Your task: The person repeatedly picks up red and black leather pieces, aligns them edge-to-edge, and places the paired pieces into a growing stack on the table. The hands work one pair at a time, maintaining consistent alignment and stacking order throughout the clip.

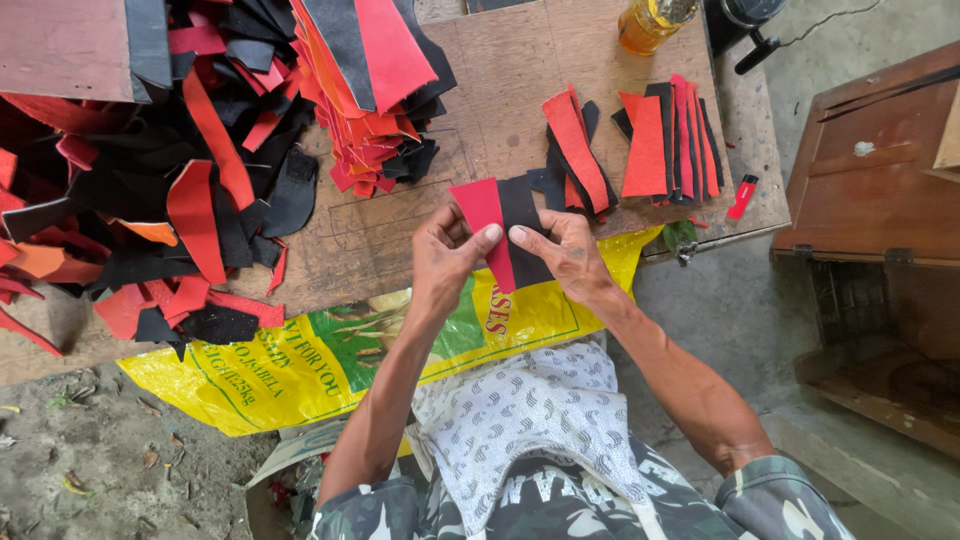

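While the left hand (447, 252) and right hand (560, 250) pinched a red piece (484, 215) against a black piece (522, 215) just over the wooden board's (480, 130) near edge, thumbs pressed on top; a loosened pinch might have let the pieces slide askew or drop.

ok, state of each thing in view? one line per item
left hand: gripping red strip
right hand: gripping black piece
red strip: held, beside and touching the black piece
black piece: held above table edge
bottle: amber liquid inside, cap out of view
red lighter: lying flat on table
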